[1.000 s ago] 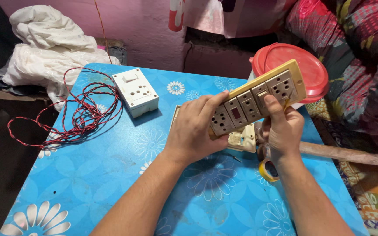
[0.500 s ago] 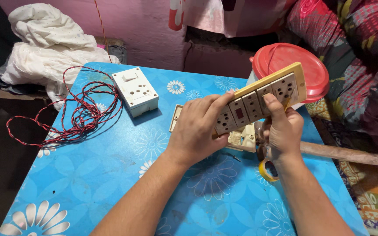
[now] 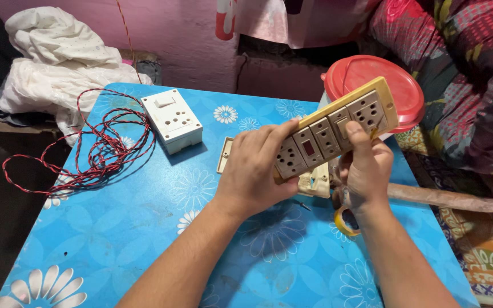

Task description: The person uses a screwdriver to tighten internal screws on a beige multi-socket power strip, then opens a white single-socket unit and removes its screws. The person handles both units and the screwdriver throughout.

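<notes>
Lying bare near the front edge, the blue flowered bench (image 3: 144, 239) leaves open room there. Farther back sit a white socket box (image 3: 172, 120) and coiled red wire (image 3: 104, 148), with a red lid (image 3: 372, 85) beyond. Above the bench, the left hand (image 3: 255, 171) clamps a tan switch board (image 3: 338, 128) at its lower end. The right hand (image 3: 366, 168) grips beneath, thumb pressing the face. Both forearms angle upward.
</notes>
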